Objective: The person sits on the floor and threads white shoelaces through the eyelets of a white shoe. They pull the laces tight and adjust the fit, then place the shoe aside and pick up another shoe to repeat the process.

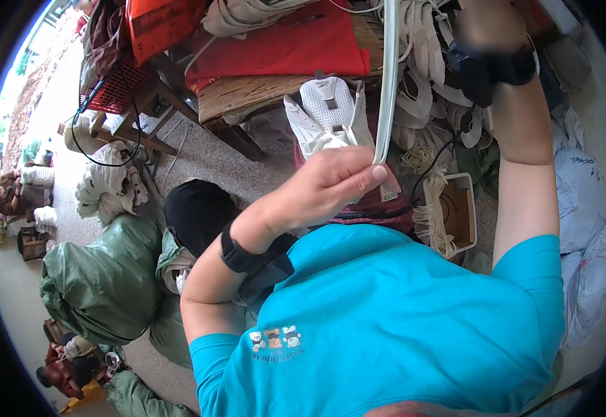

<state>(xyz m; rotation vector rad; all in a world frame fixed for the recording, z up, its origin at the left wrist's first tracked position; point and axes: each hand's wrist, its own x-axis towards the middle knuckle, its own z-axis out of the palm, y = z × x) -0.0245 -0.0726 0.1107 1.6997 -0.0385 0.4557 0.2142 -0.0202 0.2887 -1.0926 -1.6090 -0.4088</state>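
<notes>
My left hand point(334, 179) is closed, thumb pressed against the fingers, on several long white laces point(388, 76). The laces run from it up past the top edge. Just beyond the hand, a white shoe upper point(327, 104) with a mesh tongue lies over a maroon checked cloth point(383, 217) on my lap; my hand covers its near part. Far off at the upper right, my right hand point(490, 26) is stretched out. It is blurred, and its fingers cannot be made out. Both wrists wear black bands.
Ahead is a wooden bench point(237, 97) with red cloth point(289, 48). Pale shoe parts point(421, 62) hang beside it. Cream cords point(433, 215) drape over an open white box point(471, 212). Green sacks point(105, 281) stand left, white bags point(580, 208) right. Other people sit at the far left.
</notes>
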